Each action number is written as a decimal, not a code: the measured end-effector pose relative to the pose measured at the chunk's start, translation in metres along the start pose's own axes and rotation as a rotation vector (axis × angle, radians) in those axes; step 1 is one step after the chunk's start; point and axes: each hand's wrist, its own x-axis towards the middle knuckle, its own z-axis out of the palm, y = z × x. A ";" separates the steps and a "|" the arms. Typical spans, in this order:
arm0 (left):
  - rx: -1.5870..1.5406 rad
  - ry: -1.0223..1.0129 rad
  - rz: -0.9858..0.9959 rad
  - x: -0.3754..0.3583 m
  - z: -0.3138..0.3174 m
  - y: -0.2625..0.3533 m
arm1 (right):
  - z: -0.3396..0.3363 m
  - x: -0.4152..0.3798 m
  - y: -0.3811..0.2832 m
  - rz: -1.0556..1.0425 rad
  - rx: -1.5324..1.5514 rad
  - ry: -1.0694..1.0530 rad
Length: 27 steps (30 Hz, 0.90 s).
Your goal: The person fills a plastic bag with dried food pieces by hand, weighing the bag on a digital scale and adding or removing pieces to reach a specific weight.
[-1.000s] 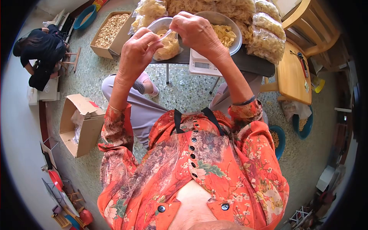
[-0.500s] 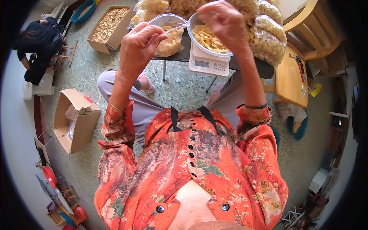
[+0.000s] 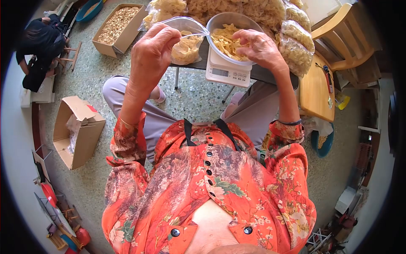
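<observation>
We take the metal bowl (image 3: pixel 230 36) on the white kitchen scale (image 3: pixel 226 70) as our landmark. Behind it and to its right, sealed clear bags of dried pale chips (image 3: pixel 296 44) are stacked high on the dark tabletop (image 3: pixel 270 74). Well to the left of the bowl, an open cardboard box of the same pale pieces (image 3: pixel 116 26) sits on the floor, with another person (image 3: pixel 36 46) crouched farther left again.

Just left of the bowl we hold up a clear plastic bag (image 3: pixel 186 40), partly filled with the chips and hanging over the tabletop's edge. Our left hand (image 3: pixel 152 53) pinches the near rim of its mouth between thumb and fingers, keeping it open. Our right hand (image 3: pixel 260 46) lies over the bowl's right rim, fingers curled down and loosely together into the heap of chips; whether it has closed on any we cannot tell.

We judge this the filling step: portions go from the weighed bowl into the bag. The next move calls for a gathered handful carried the short way left into the open mouth, without spilling over the tabletop's edge.
</observation>
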 end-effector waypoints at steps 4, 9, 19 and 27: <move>0.030 0.025 0.050 0.001 0.001 0.004 | 0.010 0.006 0.004 -0.076 -0.125 -0.010; 0.017 0.029 0.056 -0.003 0.003 0.006 | 0.002 0.008 0.022 -0.031 0.309 0.039; 0.083 0.118 0.016 -0.005 0.011 0.004 | -0.014 0.006 0.006 0.066 0.683 0.333; 0.040 0.154 0.036 -0.006 0.009 -0.001 | -0.004 0.022 -0.101 -0.185 0.849 0.519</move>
